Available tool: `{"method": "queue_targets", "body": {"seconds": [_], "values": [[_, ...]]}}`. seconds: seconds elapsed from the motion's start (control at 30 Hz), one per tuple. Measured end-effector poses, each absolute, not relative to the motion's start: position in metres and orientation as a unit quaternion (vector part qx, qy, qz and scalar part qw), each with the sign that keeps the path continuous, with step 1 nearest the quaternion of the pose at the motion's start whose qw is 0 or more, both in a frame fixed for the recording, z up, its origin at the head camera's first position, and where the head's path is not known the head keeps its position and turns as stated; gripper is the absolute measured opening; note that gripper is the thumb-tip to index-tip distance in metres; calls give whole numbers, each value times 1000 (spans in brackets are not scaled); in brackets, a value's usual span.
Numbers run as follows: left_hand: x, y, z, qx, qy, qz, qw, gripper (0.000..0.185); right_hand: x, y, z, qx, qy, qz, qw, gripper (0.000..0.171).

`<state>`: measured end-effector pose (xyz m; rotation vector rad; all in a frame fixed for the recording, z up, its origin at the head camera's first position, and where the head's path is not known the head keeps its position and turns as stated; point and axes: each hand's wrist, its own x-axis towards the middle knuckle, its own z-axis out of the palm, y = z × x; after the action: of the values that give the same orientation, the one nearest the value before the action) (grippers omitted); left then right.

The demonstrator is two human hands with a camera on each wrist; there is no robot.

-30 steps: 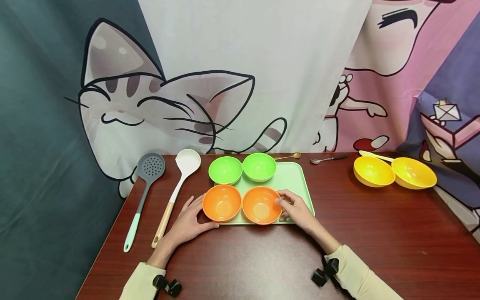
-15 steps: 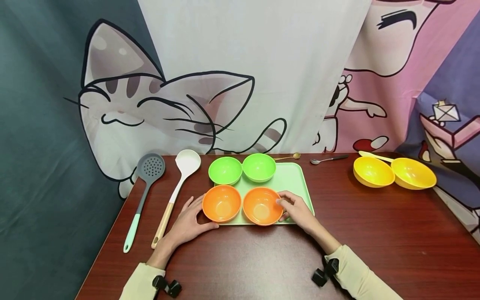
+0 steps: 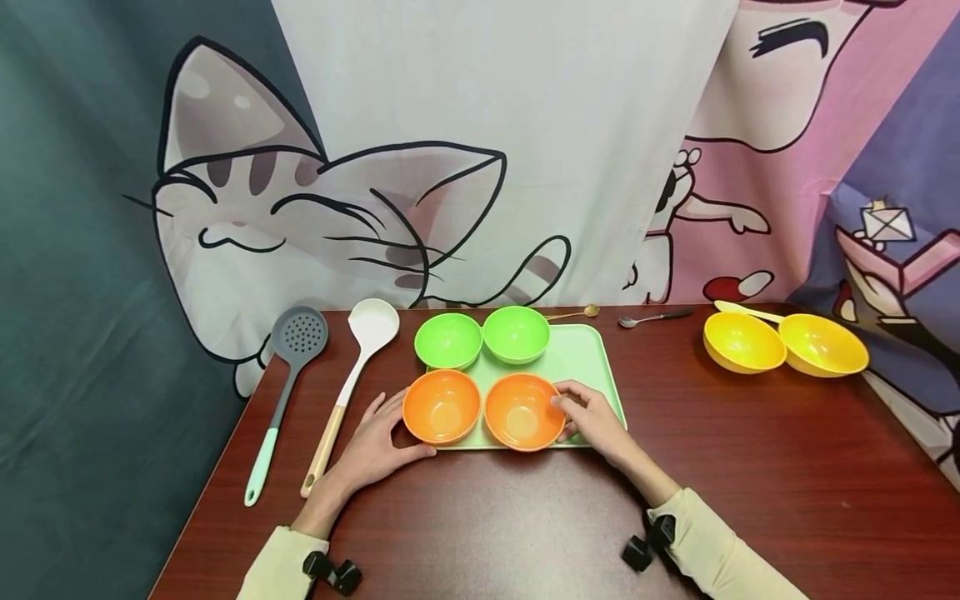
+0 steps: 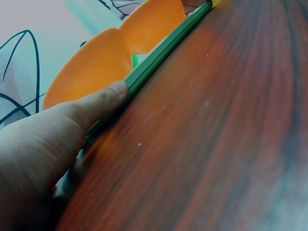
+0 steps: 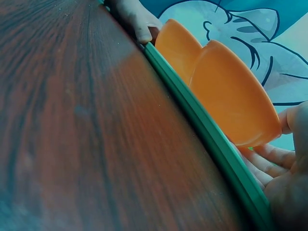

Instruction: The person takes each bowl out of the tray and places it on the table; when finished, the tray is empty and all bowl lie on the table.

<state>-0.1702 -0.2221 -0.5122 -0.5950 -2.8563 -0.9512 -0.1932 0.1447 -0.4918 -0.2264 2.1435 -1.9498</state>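
Note:
A pale green tray [image 3: 588, 367] on the dark wooden table carries two green bowls [image 3: 448, 340] at the back and two orange bowls in front. My left hand [image 3: 382, 437] cups the left orange bowl [image 3: 441, 407], fingers against its left side. The thumb lies along the tray's front edge [image 4: 159, 57]. My right hand [image 3: 579, 418] pinches the right orange bowl [image 3: 523, 410], thumb on its rim and fingers curled under its side [image 5: 269, 154]. Both orange bowls [image 5: 236, 96] stand upright on the tray.
A grey slotted spatula [image 3: 288, 383] and a white ladle [image 3: 352, 375] lie left of the tray. Two yellow bowls [image 3: 780, 343] sit at the back right with a pale spoon behind them. A metal spoon [image 3: 652, 317] and a small gold spoon [image 3: 577, 313] lie by the backdrop.

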Motion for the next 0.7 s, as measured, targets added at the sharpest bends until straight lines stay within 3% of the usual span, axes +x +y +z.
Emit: {"method": "queue_targets", "body": {"seconds": [0.7], "values": [[-169,-223,-512,-193,-929,-313,33,92,-203,165,-482,-12,742,-669,54,33]]}}
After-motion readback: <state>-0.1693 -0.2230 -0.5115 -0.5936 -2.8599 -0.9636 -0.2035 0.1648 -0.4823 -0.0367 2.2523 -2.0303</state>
